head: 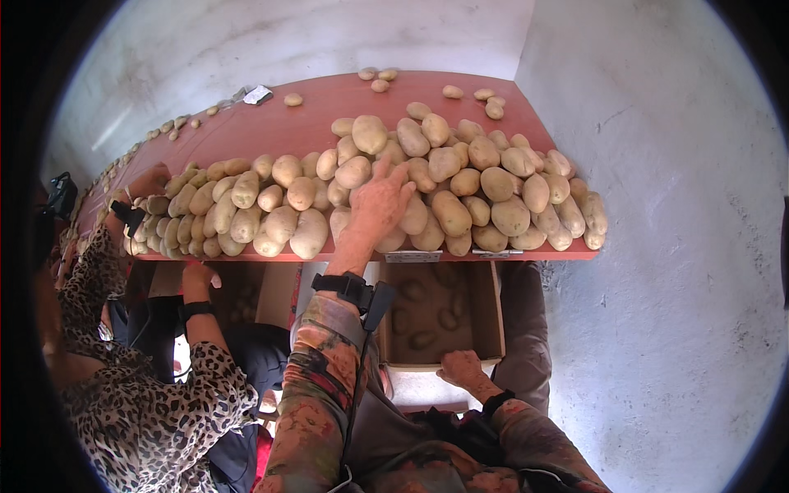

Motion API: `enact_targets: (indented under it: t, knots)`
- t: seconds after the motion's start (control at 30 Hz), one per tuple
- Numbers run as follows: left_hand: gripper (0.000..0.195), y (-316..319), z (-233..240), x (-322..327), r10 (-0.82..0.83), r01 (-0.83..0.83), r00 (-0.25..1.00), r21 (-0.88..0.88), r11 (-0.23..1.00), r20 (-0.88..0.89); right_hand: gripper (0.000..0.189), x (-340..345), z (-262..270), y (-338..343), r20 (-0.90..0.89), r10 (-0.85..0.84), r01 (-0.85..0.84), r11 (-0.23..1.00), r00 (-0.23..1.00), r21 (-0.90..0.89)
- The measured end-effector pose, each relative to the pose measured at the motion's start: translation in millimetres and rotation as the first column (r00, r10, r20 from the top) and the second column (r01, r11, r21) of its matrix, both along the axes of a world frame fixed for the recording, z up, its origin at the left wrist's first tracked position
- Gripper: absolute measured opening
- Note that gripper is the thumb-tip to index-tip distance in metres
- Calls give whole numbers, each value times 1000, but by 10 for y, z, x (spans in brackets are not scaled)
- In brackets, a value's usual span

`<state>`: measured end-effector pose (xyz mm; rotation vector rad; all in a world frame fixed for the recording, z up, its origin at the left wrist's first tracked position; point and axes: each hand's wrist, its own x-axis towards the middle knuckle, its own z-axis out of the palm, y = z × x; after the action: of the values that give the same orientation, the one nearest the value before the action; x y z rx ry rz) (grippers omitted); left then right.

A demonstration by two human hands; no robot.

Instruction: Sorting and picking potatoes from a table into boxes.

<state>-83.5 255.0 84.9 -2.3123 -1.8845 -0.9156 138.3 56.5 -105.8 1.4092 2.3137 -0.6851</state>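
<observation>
My left hand (379, 200) lies on a long heap of potatoes (453, 212), fingers apart and touching the potatoes around it. What is under the palm is hidden. The heap runs along the front edge of a red table (259, 132). Below the table edge, a cardboard box (493, 320) holds several potatoes (449, 318) in its shade. At the near rim of that box my right hand (462, 370) is closed, its fingers curled over the cardboard.
To the left, a co-worker in a leopard-print top has one hand (151, 180) at the heap and another (200, 275) below the table edge, by a second box (277, 293). Loose potatoes (293, 99) lie farther back. A rough wall (653, 246) bounds the right side; metal hinges (413, 256) line the table edge.
</observation>
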Motion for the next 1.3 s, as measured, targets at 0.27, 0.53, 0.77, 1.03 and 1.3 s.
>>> enact_targets:
  t: [0.27, 0.53, 0.77, 1.03, 1.3]
  knots:
    - [32, -93, 77, 49, -51, 21, 979, 150, 988, 196, 31, 14, -83, -17, -9, -5, 6, 1000, 1000, 19]
    - [27, -495, 369, 78, -293, 223, 666, 192, 956, 686, 28, 25, -41, -20, -21, 7, -6, 999, 1000, 34]
    - [26, -860, 483, 282, -254, 614, 273, 35, 788, 928, 29, 42, -65, -22, 0, 13, -13, 999, 1000, 48]
    - [23, -964, 533, 248, -189, 819, 452, -321, 476, 872, 27, 25, -36, -9, -8, 1, -1, 1000, 1000, 28]
    - [23, -903, 325, 397, -379, 720, 686, -508, 472, 621, 27, 16, 11, -16, -9, -9, 9, 999, 1000, 36]
